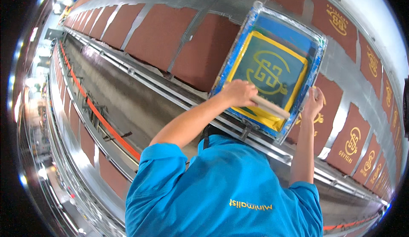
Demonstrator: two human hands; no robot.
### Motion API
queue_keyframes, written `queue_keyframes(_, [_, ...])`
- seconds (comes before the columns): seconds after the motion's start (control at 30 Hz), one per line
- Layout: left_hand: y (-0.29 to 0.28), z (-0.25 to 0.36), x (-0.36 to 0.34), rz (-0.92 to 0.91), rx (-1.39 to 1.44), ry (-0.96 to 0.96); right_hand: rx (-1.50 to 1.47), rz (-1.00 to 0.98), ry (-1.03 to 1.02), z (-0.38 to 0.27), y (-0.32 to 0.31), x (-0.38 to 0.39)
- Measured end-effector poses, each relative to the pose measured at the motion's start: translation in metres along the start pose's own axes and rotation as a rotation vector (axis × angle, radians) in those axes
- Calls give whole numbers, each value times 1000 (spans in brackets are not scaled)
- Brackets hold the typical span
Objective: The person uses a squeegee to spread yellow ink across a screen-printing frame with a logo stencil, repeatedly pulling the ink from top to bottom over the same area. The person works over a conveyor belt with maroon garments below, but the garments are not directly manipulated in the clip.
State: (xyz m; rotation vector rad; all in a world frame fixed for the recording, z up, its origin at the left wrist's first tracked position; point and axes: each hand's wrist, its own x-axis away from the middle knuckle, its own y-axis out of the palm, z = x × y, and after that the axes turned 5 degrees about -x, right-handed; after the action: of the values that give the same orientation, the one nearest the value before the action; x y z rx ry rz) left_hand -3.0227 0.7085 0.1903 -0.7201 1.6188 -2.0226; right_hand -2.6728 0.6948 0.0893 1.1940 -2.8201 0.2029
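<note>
A screen printing frame with blue edges, yellow ink and a pale logo on its mesh lies over the brown panels. My left hand is closed on a wooden squeegee, which slants across the lower part of the mesh in the yellow ink. My right hand has its fingers curled on the frame's right edge, beside the squeegee's far end.
Long printing tables hold rows of brown panels, some with yellow logos. A metal rail edges the near table. An aisle runs left, with an orange strip along the opposite table.
</note>
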Motion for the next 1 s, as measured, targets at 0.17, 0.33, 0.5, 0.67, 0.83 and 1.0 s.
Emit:
queue_keyframes(0.17, [-24,-122,23,-262,17,23,2,53,37,26,104,53])
queue_keyframes(0.33, [-16,-188,51,-374,60,78,317,91,-16,11,171,86])
queue_keyframes(0.5, [-4,-206,45,-548,161,29,451,63,-65,4,186,85])
queue_keyframes(0.67, [-21,-224,15,-709,319,-20,435,57,-1,3,185,90])
queue_keyframes(0.83, [-58,-258,-43,-521,186,27,491,48,81,-13,188,95])
queue_keyframes(1.0, [-88,-281,-101,-116,-42,98,429,65,-31,15,181,89])
